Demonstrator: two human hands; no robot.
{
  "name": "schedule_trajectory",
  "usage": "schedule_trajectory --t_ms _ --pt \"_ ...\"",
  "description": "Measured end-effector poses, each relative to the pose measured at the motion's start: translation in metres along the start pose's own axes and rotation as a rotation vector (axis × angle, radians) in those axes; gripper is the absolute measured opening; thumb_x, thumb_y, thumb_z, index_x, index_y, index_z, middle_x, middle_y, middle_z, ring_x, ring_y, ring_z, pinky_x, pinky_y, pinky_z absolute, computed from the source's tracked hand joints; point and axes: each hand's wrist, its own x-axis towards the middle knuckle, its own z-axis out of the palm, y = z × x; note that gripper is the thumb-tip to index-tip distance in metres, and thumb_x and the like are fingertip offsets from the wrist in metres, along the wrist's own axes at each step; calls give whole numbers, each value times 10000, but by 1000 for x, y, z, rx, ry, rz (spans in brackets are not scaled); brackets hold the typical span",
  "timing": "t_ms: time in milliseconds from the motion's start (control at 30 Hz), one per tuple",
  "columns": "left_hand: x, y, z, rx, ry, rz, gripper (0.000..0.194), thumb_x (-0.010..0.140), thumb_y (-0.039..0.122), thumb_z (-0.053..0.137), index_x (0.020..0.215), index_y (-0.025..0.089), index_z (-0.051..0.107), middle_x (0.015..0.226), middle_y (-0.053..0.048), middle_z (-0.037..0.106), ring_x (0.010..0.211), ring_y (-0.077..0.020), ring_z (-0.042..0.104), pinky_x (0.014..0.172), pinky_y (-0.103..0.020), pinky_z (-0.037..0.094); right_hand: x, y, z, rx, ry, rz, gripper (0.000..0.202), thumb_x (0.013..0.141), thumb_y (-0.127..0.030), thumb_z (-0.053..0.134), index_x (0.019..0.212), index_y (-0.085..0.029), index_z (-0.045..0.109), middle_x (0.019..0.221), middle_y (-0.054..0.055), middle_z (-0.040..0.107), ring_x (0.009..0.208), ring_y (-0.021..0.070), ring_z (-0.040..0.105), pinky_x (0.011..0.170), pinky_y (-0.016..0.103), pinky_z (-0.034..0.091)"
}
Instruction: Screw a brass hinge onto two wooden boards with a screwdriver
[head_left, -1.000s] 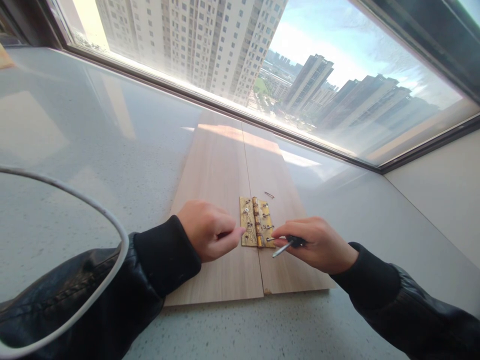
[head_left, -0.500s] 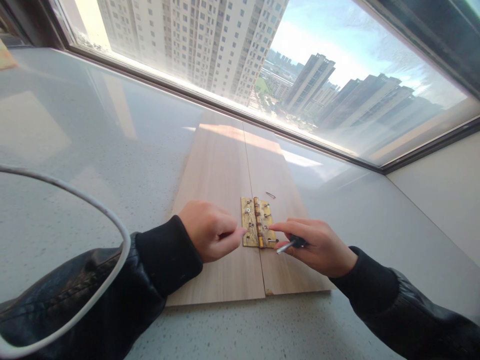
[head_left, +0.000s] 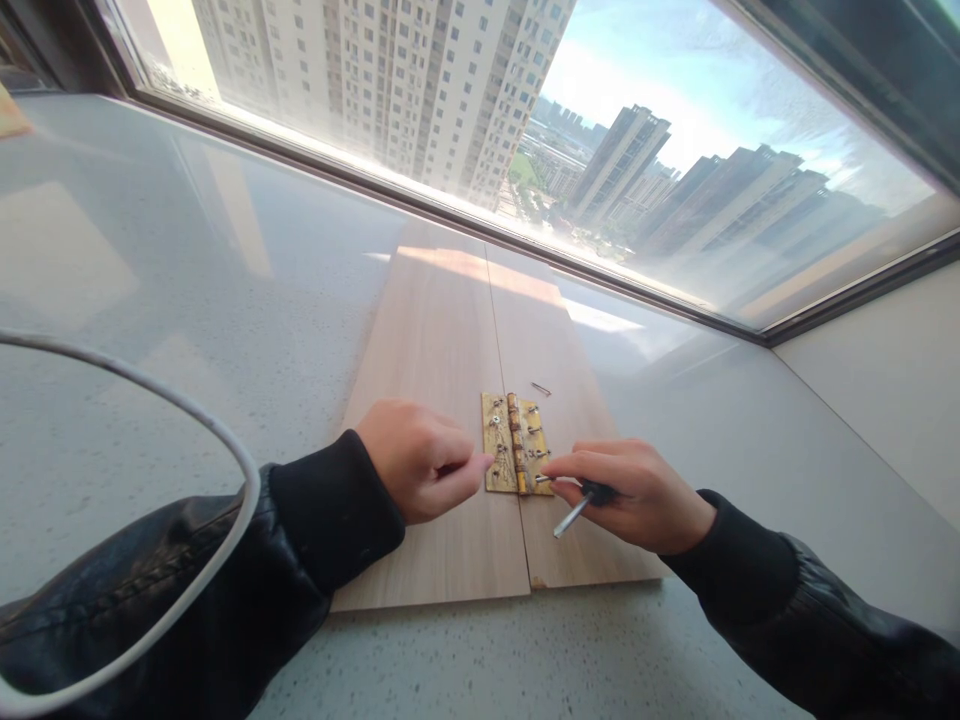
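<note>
A brass-coloured hinge (head_left: 498, 425) lies unfolded across the seam between two light wooden boards (head_left: 435, 340). Several screws stand or lean in its holes. My left hand (head_left: 424, 460) is closed, with a fingertip at the hinge's left edge; whatever its curled fingers hold, if anything, is hidden. In my right hand (head_left: 630, 490) is a screwdriver (head_left: 574, 512) with a dark handle, its metal shaft pointing down and left, away from the screws. The index finger and thumb of that hand reach a screw (head_left: 542, 479) at the hinge's lower right corner.
One loose screw (head_left: 541, 389) rests on the right board above the hinge. A white cable (head_left: 202, 415) loops over my left sleeve. The boards lie on a pale speckled countertop (head_left: 420, 660), and a window frame (head_left: 337, 180) runs along its far side.
My right index finger has drawn back from the middle of the hinge's right leaf to its lower corner. A leaning screw shows where it was. The screwdriver tip has dipped slightly; my left hand stays put.
</note>
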Motion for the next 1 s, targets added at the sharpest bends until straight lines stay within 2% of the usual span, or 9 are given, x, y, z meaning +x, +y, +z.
schedule_trajectory --t_ms 233,367,533,733,867,1000 --pt "0 0 0 6 11 9 432 801 264 469 398 159 351 398 46 344 393 -77 285 426 -285 150 1 0 -2 -29 -9 39 120 830 -235 535 843 -171 636 645 8 617 535 84 514 512 209 361" --pt "0 0 0 8 4 3 430 802 268 471 407 155 345 399 46 353 400 -75 285 432 -274 151 5 -2 -1 -130 -50 65 192 841 -304 520 735 -173 612 621 2 600 516 90 501 496 230 326" --pt "0 0 -1 8 -13 10 427 804 262 468 403 160 361 402 50 348 394 -75 286 425 -283 155 4 -2 -2 -179 -17 60 227 810 -376 562 880 -171 628 655 7 632 532 99 536 513 240 344" --pt "1 0 -2 11 -6 12 431 800 261 476 396 165 360 400 51 335 391 -79 277 419 -290 155 0 0 -3 -103 -19 -10 213 814 -231 535 1004 -185 620 680 6 641 531 88 533 505 225 359" --pt "0 0 -1 5 -11 3 431 801 262 474 404 160 343 400 47 336 401 -79 268 428 -285 149 0 1 -3 -93 -20 -10 178 815 -186 508 945 -185 631 663 3 632 527 87 525 505 223 352" --pt "0 0 0 1 -2 4 429 800 260 472 406 159 336 399 46 330 403 -79 260 434 -284 146 1 0 -3 -124 -37 -10 129 835 -210 503 873 -178 623 655 3 626 535 93 526 515 229 343"
